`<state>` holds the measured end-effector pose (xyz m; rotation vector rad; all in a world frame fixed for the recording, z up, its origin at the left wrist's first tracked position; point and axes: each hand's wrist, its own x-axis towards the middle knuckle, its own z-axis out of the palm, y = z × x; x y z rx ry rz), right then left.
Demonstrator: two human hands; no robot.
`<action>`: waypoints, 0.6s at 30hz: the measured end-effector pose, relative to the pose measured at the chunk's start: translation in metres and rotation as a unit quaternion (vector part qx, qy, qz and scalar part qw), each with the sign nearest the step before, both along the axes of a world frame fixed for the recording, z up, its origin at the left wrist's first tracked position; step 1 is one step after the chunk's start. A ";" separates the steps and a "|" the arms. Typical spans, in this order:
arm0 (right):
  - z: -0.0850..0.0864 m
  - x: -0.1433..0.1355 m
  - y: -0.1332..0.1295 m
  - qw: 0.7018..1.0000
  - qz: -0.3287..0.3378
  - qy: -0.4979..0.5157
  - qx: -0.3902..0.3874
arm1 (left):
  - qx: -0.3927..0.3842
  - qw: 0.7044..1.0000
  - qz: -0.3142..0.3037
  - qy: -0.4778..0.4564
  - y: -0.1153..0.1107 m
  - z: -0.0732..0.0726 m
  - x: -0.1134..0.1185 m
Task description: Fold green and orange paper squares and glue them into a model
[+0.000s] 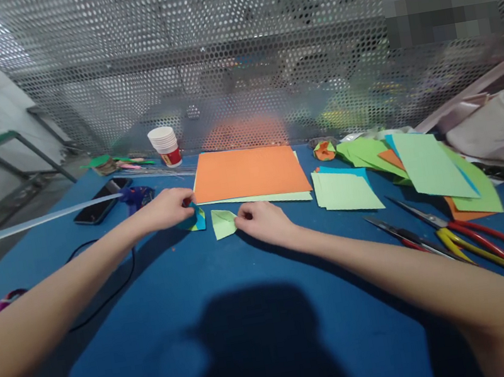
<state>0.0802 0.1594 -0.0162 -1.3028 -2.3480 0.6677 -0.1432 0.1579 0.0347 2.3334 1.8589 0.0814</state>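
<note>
My right hand (267,221) is closed in a pinch at the right edge of a small light green folded paper (224,223), which shows crease lines. To its left, my left hand (168,209) has its fingers curled on a small blue folded paper (198,220) with yellow-green parts. Most of that blue piece is hidden under the fingers. The two folded pieces lie a short gap apart on the blue table (255,271). Just behind them is a stack of large sheets with an orange sheet (249,173) on top.
Right of the stack lie light green squares (347,190), loose coloured sheets (432,163), red-and-yellow scissors (468,237) and dark-bladed scissors (405,234). At left are a glue gun (137,197) with a long glue stick, a phone (103,201) and paper cups (165,146). Perforated metal (164,56) closes off the back.
</note>
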 end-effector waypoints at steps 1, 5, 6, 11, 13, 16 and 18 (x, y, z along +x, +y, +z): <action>-0.001 -0.003 0.001 1.000 0.001 0.004 -0.001 | 0.005 1.000 0.010 -0.002 0.001 0.001 -0.003; 0.001 -0.013 0.004 1.000 -0.006 0.017 -0.008 | 0.040 0.998 0.041 -0.001 0.006 0.006 -0.014; 0.002 -0.015 0.005 1.000 -0.009 0.019 -0.010 | 0.043 0.998 0.045 -0.002 0.007 0.007 -0.017; 0.011 0.002 0.001 0.999 -0.021 0.037 -0.009 | 0.071 0.997 0.039 -0.008 0.004 0.020 -0.019; 0.015 0.019 -0.006 0.999 -0.026 0.037 -0.008 | 0.101 0.995 0.016 0.001 -0.001 0.030 -0.011; 0.018 0.047 -0.020 0.999 -0.024 0.030 -0.001 | 0.153 0.988 -0.021 -0.009 -0.012 0.049 0.012; 0.018 0.065 -0.032 1.000 -0.009 0.012 0.005 | 0.205 0.978 -0.037 -0.022 -0.021 0.060 0.032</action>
